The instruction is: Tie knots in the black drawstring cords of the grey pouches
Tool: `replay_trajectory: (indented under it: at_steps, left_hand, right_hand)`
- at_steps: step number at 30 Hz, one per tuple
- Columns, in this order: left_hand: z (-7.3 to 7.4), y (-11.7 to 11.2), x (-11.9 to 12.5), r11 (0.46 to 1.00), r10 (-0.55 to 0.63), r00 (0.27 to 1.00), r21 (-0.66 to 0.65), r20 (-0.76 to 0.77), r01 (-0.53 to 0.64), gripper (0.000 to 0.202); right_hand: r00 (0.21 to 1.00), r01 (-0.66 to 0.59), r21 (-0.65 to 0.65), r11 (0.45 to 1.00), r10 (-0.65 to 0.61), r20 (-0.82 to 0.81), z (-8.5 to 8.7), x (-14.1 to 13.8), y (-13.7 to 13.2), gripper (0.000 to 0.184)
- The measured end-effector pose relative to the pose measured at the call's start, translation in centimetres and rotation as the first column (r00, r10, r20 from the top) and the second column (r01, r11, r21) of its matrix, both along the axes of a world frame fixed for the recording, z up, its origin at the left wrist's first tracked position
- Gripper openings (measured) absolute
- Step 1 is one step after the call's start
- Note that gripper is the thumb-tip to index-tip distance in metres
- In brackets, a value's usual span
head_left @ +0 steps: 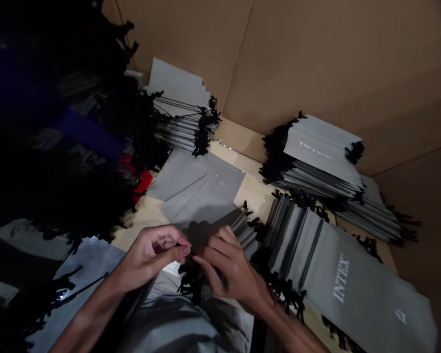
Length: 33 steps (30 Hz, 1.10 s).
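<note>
My left hand (158, 252) is closed in a pinch, thumb against forefinger. Its tips meet those of my right hand (230, 262), which is curled and pinching too. Whatever sits between the fingertips is too small and dark to make out. Just beneath them hangs a bunch of black drawstring cords (191, 284), close to my lap. Beyond my hands, flat grey cloth pieces (202, 196) lie overlapped on the pale board. Right of my right hand, grey drawstring bags (367, 279) printed INTEX lean in an overlapping row, with black cord ends along their edges.
A stack of grey bags (180, 117) stands at the back left, and another bag stack (323, 152) at the back right. Cardboard walls (297, 59) rise behind. A dark heap of black cords (106, 196) crowds the left side, with a red piece (144, 184) at its edge.
</note>
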<state>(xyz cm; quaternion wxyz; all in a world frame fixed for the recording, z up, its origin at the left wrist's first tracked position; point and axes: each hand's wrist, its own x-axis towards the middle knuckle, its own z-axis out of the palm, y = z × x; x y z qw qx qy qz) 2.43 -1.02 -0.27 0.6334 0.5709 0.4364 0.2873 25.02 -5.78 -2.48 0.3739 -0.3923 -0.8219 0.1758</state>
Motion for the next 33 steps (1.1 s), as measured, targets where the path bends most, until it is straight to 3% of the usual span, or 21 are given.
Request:
replay_trajectory:
  at_steps: [4, 10, 15, 17, 21, 27, 30, 33]
  left_hand:
    - [-0.3, -0.2, 0.0, 0.995, 0.060, 0.997, 0.084, -0.038, -0.056, 0.011]
    - [0.4, -0.4, 0.1, 0.948, 0.161, 0.979, 0.295, -0.123, -0.119, 0.008]
    - [1.0, -0.7, 0.0, 0.909, 0.220, 0.969, 0.384, -0.114, -0.161, 0.011]
    - [1.1, -0.9, -0.2, 0.889, 0.189, 0.967, 0.448, -0.173, -0.094, 0.013]
    - [0.9, -1.0, -0.5, 0.794, 0.131, 0.942, 0.602, -0.309, 0.086, 0.014]
    - [0.0, -1.3, 1.6, 0.843, -0.020, 0.873, 0.461, -0.487, 0.277, 0.032]
    - [-0.3, -1.7, 2.5, 0.816, -0.012, 0.830, 0.474, -0.558, 0.331, 0.035]
    - [-0.3, -1.6, 2.9, 0.782, 0.006, 0.799, 0.502, -0.601, 0.371, 0.035]
  right_hand:
    - [0.995, 0.011, -0.010, 1.000, -0.009, 0.103, 0.4, 0.0, 0.1, 0.026]
    - [0.956, 0.130, -0.013, 0.991, -0.122, 0.268, 2.5, 0.7, -0.3, 0.028]
    - [0.885, 0.224, 0.135, 0.965, -0.259, 0.386, 1.6, 1.2, -1.0, 0.040]
    - [0.876, 0.250, 0.140, 0.958, -0.285, 0.389, 1.0, 1.2, -1.0, 0.040]
    - [0.885, 0.270, 0.043, 0.962, -0.265, 0.382, 0.9, 1.2, -1.0, 0.034]
    - [0.920, 0.280, -0.061, 0.958, -0.250, 0.302, 1.6, 1.3, -1.2, 0.036]
    - [0.935, 0.285, -0.067, 0.956, -0.262, 0.238, 1.4, 1.1, -1.8, 0.042]
    - [0.936, 0.327, 0.052, 0.943, -0.331, 0.122, 1.2, 0.6, -3.2, 0.042]
